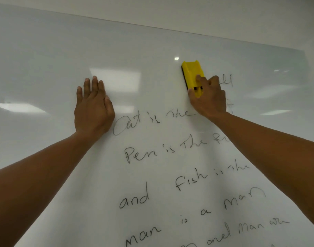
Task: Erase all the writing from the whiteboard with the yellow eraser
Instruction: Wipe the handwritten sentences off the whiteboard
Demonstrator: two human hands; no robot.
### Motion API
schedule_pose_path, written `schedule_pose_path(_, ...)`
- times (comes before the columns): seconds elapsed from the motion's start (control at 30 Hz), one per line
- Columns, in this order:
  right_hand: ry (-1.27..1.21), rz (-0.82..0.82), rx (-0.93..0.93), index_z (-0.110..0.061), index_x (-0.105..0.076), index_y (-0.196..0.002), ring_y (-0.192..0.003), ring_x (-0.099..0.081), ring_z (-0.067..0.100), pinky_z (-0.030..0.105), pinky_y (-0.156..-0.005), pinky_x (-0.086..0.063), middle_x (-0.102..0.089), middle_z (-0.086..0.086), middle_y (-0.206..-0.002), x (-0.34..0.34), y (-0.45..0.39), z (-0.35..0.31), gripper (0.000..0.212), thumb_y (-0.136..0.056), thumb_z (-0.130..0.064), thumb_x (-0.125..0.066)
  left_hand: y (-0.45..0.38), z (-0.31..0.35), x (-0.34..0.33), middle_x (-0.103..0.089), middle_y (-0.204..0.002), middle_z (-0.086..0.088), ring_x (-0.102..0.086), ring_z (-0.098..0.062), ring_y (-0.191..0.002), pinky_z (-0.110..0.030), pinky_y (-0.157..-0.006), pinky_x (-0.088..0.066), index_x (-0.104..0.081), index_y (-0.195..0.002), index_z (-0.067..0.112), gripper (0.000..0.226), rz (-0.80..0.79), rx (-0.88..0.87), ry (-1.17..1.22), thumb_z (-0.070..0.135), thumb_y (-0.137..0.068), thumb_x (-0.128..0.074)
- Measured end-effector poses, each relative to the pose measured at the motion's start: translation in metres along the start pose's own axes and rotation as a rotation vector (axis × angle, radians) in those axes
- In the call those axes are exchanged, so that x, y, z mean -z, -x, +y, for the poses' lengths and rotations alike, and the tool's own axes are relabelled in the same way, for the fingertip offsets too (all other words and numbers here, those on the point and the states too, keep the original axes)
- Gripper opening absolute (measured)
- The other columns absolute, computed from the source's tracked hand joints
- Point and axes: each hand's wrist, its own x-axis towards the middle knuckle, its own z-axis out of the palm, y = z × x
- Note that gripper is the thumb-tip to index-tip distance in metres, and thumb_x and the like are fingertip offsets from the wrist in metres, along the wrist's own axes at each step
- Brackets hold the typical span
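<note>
Right hand point(208, 98): fingers curled over the lower half of the yellow plastic block eraser point(192, 75), forefinger laid along its back, thumb at the lower left edge. Firm grasp. Eraser stands roughly upright, tilted a little toward 11 o'clock, with its dark felt strip point(184, 78) flat on the glossy white wall-mounted whiteboard point(45, 50).

Left hand point(94, 107): fingers straight and together, palm flat on the board, holding nothing. It lies at 9 o'clock from the eraser, well apart, and looks to be bracing.

Eraser sits at the top of the black handwritten marker writing point(170, 175). A few faint strokes point(227, 81) show at 3 o'clock from it, just past the knuckles. Lines reading "Cat is the", "Pen is the", "and fish is the", "man is a man" run from 6 toward 7 o'clock, all legible. Some word ends are hidden behind the right forearm.

Judgement: wiping is at the top line; most of the task remains.

Next move calls for steady pressure with the felt held flat, a stroke toward 3 o'clock to clear the leftover strokes, then overlapping passes working down toward 6 o'clock. The left hand will probably need to shift off the start of "Cat".
</note>
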Motion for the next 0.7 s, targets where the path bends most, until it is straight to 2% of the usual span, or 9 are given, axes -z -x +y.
schedule_pose_path(0.1,-0.003,-0.003,-0.036,-0.027,-0.041,-0.142,-0.102,-0.052,0.030,0.043,-0.092,-0.040,-0.044,0.013,-0.120,-0.001,-0.002,0.003,0.054,-0.092,-0.048,-0.049,-0.014,0.016,-0.003,-0.016,-0.167,-0.012,-0.005,-0.026,-0.156,-0.040,-0.127,-0.001,-0.025,-0.158,0.004,0.055,-0.016,-0.075,0.009,0.020,-0.105,-0.031)
schedule_pose_path(0.23,-0.015,-0.002,-0.329,-0.027,-0.037,-0.143,-0.114,-0.049,0.037,0.049,-0.099,-0.038,-0.040,0.016,-0.131,0.002,-0.009,0.017,0.055,-0.093,-0.048,-0.045,-0.030,0.038,-0.011,-0.015,-0.167,-0.012,-0.005,-0.026,-0.156,-0.041,-0.127,-0.001,-0.022,-0.158,0.005,0.056,-0.052,-0.097,0.013,0.022,-0.105,-0.027)
schedule_pose_path(0.37,-0.030,-0.012,-0.566,-0.025,-0.035,-0.142,-0.118,-0.046,0.038,0.048,-0.100,-0.036,-0.035,0.017,-0.136,0.006,-0.013,0.026,0.052,-0.094,-0.045,-0.043,-0.038,0.054,-0.018,-0.015,-0.168,-0.011,-0.004,-0.027,-0.156,-0.045,-0.126,0.002,-0.022,-0.159,0.006,0.057,-0.025,-0.026,0.016,0.022,-0.104,-0.029)
schedule_pose_path(0.43,-0.039,-0.019,-0.542,-0.023,-0.036,-0.141,-0.118,-0.046,0.037,0.047,-0.099,-0.037,-0.034,0.017,-0.137,0.006,-0.012,0.022,0.051,-0.094,-0.043,-0.043,-0.039,0.059,-0.020,-0.014,-0.168,-0.011,-0.004,-0.028,-0.156,-0.045,-0.126,0.003,-0.022,-0.159,0.007,0.058,-0.003,0.020,0.014,0.023,-0.104,-0.029)
schedule_pose_path(0.6,-0.020,-0.045,-0.216,-0.024,-0.040,-0.141,-0.115,-0.049,0.035,0.049,-0.101,-0.040,-0.040,0.016,-0.131,0.007,-0.006,0.023,0.052,-0.095,-0.045,-0.045,-0.038,0.065,-0.027,-0.015,-0.168,-0.011,-0.005,-0.028,-0.156,-0.045,-0.126,0.003,-0.022,-0.159,0.007,0.058,0.032,0.046,0.020,0.023,-0.104,-0.029)
schedule_pose_path(0.7,-0.003,-0.056,-0.320,-0.026,-0.036,-0.144,-0.117,-0.047,0.036,0.048,-0.102,-0.037,-0.038,0.016,-0.133,0.013,-0.012,0.034,0.053,-0.095,-0.045,-0.043,-0.039,0.065,-0.028,-0.014,-0.168,-0.010,-0.004,-0.027,-0.156,-0.045,-0.126,0.003,-0.022,-0.159,0.008,0.058,0.033,0.048,0.021,0.023,-0.104,-0.029)
